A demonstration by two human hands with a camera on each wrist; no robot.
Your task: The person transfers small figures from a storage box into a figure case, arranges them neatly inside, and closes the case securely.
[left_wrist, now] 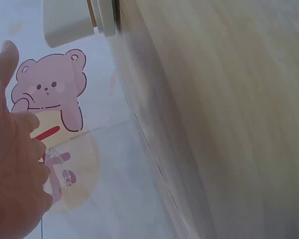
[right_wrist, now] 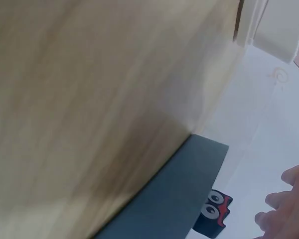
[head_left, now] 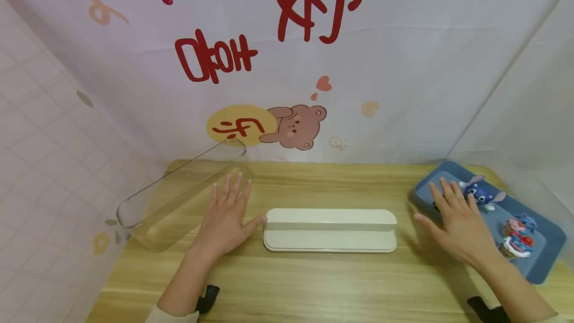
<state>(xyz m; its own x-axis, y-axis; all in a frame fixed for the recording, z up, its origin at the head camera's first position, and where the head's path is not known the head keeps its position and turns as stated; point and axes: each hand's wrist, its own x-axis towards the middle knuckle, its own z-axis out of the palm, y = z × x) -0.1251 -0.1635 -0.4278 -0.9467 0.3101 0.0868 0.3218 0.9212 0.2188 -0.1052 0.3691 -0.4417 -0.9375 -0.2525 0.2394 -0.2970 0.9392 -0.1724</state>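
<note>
Both hands are held apart over the wooden table, palms down and holding nothing. My left hand (head_left: 227, 221), fingers spread, has its thumb tip right at the left end of a cream-white stand (head_left: 329, 241) with a raised back ledge. Beyond that hand, a clear long box (head_left: 172, 206) with rounded ends lies slanted at the left. My right hand (head_left: 462, 226) is spread near a blue-grey tray (head_left: 555, 238), its fingers overlapping the tray's near side. Inside the tray are a blue big-eared figurine (head_left: 478, 194) and several small colourful figurines (head_left: 516, 238).
A white curtain (head_left: 403, 54) with red lettering and a printed bear (head_left: 299, 127) hangs behind the table. Patterned sheeting (head_left: 40, 138) borders the left side. In the right wrist view, a dark piece with two round eyes (right_wrist: 213, 211) shows over the tray's wall (right_wrist: 174, 189).
</note>
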